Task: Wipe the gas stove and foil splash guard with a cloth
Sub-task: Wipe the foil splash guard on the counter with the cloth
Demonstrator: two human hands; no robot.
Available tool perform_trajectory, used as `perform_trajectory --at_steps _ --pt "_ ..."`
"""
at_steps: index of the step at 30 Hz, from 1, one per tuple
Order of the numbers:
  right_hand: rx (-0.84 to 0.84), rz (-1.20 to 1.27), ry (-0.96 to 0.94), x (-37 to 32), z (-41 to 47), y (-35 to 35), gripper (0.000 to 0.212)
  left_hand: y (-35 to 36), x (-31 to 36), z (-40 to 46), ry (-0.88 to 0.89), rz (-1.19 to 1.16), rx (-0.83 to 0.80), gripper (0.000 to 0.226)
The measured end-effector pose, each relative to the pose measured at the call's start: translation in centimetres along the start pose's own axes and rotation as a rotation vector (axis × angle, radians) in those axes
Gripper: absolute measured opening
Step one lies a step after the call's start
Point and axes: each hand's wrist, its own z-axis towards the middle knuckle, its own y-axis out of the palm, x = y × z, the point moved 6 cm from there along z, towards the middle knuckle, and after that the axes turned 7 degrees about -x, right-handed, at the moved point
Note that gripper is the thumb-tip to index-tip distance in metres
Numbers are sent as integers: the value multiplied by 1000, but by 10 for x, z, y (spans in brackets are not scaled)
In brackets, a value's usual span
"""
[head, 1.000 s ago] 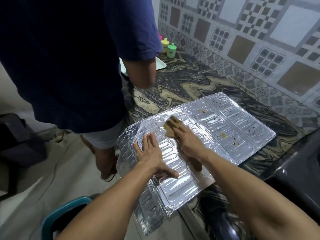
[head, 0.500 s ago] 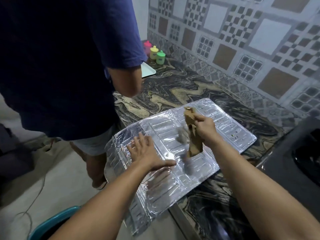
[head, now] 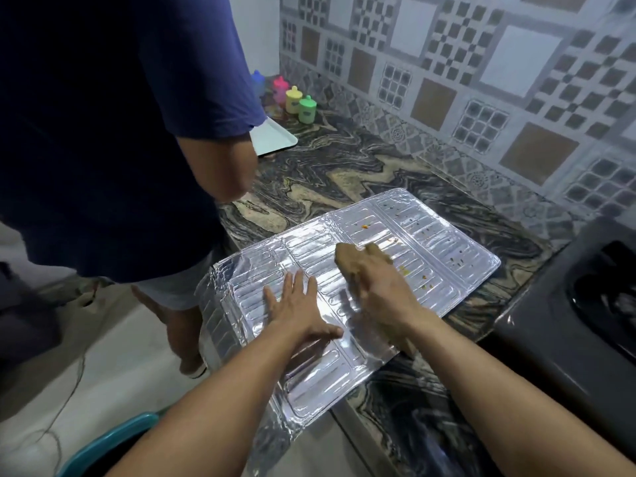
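Note:
The foil splash guard (head: 430, 235) lies flat on the marbled counter, its near-left part hanging over the counter edge. Small orange and brown food spots dot its far right panels. My left hand (head: 296, 309) presses flat on the foil with fingers spread. My right hand (head: 382, 287) holds a brown cloth (head: 347, 259) down on the foil's middle; the hand and cloth are blurred. The black gas stove (head: 581, 315) sits at the right edge, partly cut off.
A person in a dark blue shirt (head: 113, 132) stands close at the left by the counter (head: 344, 173). Several small coloured jars (head: 306, 110) and a white tray (head: 275, 139) stand at the far end. A tiled wall rises behind. A teal rim (head: 113, 438) is low left.
My right hand lifted the cloth off the foil, then brought it back down onto the middle panels. My left hand stayed pressed on the foil.

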Motion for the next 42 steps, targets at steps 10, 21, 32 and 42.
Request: perform_trajectory --at_steps 10,21,32,42 --pt "-270 -254 -203 -2 -17 75 57 0 -11 4 -32 28 -33 132" --pt "-130 -279 317 56 5 42 65 -5 -14 -8 -55 41 -42 135" --pt "-332 -286 93 12 -15 69 63 -4 -4 -3 -1 80 -25 154" --pt "-97 -312 408 70 -5 38 60 2 -9 -6 -33 96 -124 156"
